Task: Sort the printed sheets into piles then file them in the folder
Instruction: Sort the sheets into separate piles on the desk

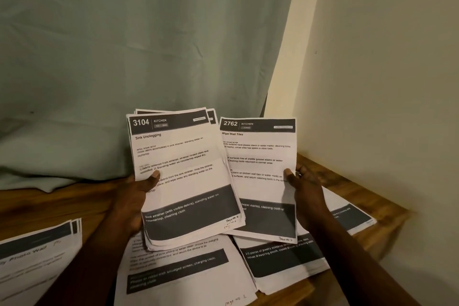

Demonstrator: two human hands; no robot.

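The left hand point(134, 201) grips a stack of sheets point(183, 176) headed 3104, with the thumb pressed on its front and the fingers hidden behind. The right hand point(309, 194) pinches a single sheet point(260, 181) headed 2762 at its right edge. Both are held above other piles point(178, 273) lying on the wooden counter point(62, 204).

Place: most likely a room in a home.
Table: a plain wood table point(62, 204), set into a corner.
Behind the table: a creased pale green curtain point(149, 45) hangs down and bunches on the table's far edge.
Right of the table: a bare cream painted wall point(385, 82).
On the table: loose piles of printed sheets point(186, 271), straight on the wood.
Light: dim, warm, yellowish.
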